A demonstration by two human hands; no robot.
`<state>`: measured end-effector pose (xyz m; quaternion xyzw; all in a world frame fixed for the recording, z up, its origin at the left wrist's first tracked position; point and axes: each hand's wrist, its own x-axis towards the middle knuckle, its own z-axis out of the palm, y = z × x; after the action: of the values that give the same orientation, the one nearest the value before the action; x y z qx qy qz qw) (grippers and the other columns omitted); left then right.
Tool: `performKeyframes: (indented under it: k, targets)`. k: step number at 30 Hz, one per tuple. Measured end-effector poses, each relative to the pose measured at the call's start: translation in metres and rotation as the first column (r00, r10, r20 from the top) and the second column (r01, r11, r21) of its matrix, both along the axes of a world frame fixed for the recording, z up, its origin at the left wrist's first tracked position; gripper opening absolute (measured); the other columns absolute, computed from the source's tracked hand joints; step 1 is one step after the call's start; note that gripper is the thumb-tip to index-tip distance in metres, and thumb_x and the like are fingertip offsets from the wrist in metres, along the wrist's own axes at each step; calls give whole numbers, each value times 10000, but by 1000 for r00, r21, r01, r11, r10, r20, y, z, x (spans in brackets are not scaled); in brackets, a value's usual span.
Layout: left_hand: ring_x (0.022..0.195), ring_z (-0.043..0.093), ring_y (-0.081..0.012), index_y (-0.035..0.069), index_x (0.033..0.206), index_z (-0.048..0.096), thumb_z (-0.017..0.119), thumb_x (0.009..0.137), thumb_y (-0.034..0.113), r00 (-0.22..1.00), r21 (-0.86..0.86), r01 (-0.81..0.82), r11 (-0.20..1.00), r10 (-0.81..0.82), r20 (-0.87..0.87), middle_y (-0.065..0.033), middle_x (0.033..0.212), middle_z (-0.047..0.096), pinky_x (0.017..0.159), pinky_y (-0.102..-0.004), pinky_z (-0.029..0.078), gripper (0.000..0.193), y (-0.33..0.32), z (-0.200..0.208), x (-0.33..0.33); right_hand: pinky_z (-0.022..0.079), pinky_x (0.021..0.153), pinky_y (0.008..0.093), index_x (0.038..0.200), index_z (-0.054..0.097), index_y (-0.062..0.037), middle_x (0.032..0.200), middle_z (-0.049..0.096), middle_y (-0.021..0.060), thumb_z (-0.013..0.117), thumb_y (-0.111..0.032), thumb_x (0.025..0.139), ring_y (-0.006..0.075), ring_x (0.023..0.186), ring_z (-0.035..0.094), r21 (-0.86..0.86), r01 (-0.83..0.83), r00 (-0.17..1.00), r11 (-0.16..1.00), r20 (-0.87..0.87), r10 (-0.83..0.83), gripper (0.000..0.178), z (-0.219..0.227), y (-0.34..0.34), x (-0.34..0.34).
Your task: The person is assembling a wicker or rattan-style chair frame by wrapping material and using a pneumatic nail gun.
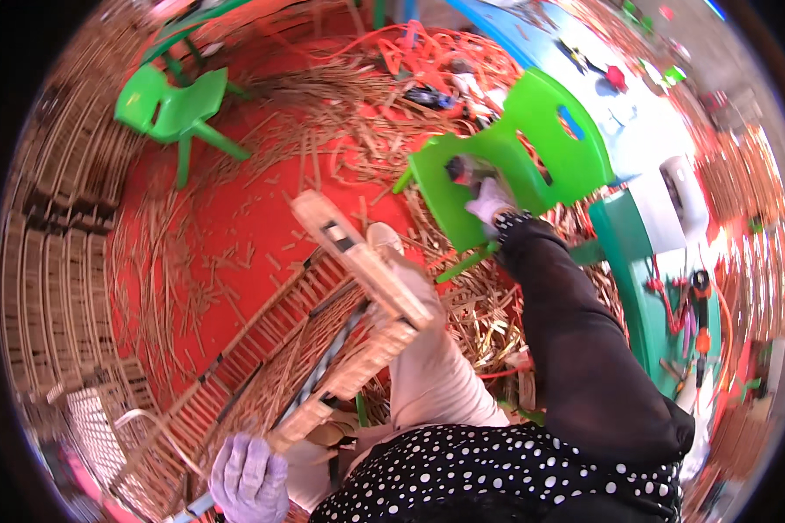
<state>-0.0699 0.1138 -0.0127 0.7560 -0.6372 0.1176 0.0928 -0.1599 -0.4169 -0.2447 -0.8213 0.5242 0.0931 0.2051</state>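
A long slatted bamboo frame (262,318) leans across my left leg, with thick pale bamboo end pieces (358,261) toward the middle. My left hand (249,481), in a pale purple glove, is curled over the frame's near edge; its palm side is hidden. On the seat of a bright green plastic chair (449,196), my gloved right hand (492,200) closes on a small greyish, see-through cylinder (473,170) with a dark end. Blur keeps its exact kind from showing.
Bamboo strips (314,144) litter the red floor (201,227). A smaller green chair (179,109) stands far left, beside stacked bamboo pieces (52,288). At right, a green stool (663,322) bears hand tools (700,314). Tangled orange strapping (445,57) lies at the back near a blue-edged table (497,35).
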Motion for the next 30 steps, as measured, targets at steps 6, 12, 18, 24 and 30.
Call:
performKeyframes:
  k: [6,12,18,24,30]
  targets:
    - [1038,592,-357,25,1081,592,531,859,41,994,36,27,999,-31,104,-170,1142,602,854,-439,500,230,-11,5,0,369,1005,435,1292,410,-7,1256,488,224,647,-417,751,389,1179,461,-334,26,881,942,452,136,719,52,26,-29]
    - [1035,605,-343,5,1117,590,554,843,18,977,-118,-141,983,119,-179,-180,1157,605,846,-402,506,276,-12,1,-18,420,942,434,1154,548,-27,1134,583,189,717,-401,711,349,1077,548,-870,255,925,422,347,156,603,117,34,-243]
    - [1068,588,-340,-19,1158,576,526,842,19,994,-135,104,985,-97,56,-197,1184,589,875,-392,496,322,-8,6,-12,418,948,439,1241,519,-102,1204,555,165,565,-479,823,308,1130,533,-682,638,682,358,283,-675,564,149,61,-465]
    - [1083,579,-343,-18,1198,557,521,797,-26,990,-138,80,987,-95,-103,-203,1217,570,914,-365,476,402,-2,3,-7,431,950,397,1310,447,-100,1247,522,203,604,-368,793,323,1124,538,-511,651,701,561,120,-703,603,137,51,-522]
    - [1049,603,-304,-3,1220,551,507,792,-74,978,-157,36,987,-67,-196,-181,1201,589,884,-332,490,436,0,2,-5,449,931,418,1253,503,-73,1205,553,192,505,-253,879,326,1105,555,-499,543,778,675,-3,-628,415,139,12,-518]
